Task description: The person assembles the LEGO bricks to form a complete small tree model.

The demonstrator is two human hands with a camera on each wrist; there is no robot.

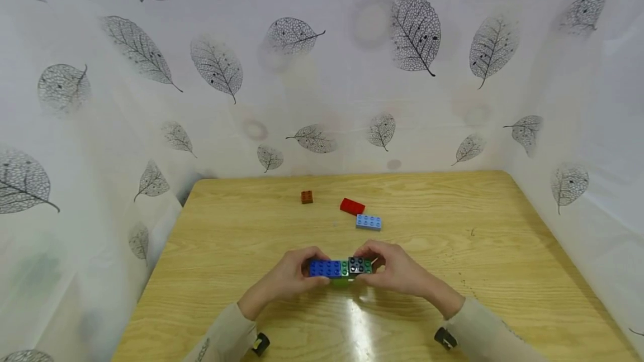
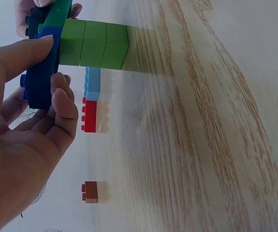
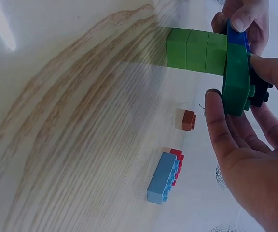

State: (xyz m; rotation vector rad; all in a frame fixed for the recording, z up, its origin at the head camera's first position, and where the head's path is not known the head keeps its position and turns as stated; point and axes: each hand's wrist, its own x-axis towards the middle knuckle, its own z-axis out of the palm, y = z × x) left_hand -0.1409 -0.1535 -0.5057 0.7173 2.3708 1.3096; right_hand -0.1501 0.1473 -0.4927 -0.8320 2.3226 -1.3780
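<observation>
A stack of three light green bricks (image 2: 93, 43) stands on the table, with a blue brick (image 1: 324, 268) and a dark green brick (image 3: 236, 87) side by side across its top. On the dark green brick sits a small black brick (image 1: 356, 265). My left hand (image 1: 297, 270) pinches the blue brick, thumb on the near side and fingers on the far side. From the other end my right hand (image 1: 394, 270) grips the black brick, its thumb at the near side and index finger behind. One right fingertip (image 3: 214, 99) lies close beside the dark green brick.
Farther back on the wooden table (image 1: 241, 228) lie a light blue brick (image 1: 368, 222), a red brick (image 1: 352, 206) close behind it and a small orange-brown brick (image 1: 307, 197). A white leaf-print curtain (image 1: 342, 82) surrounds the table's back and sides.
</observation>
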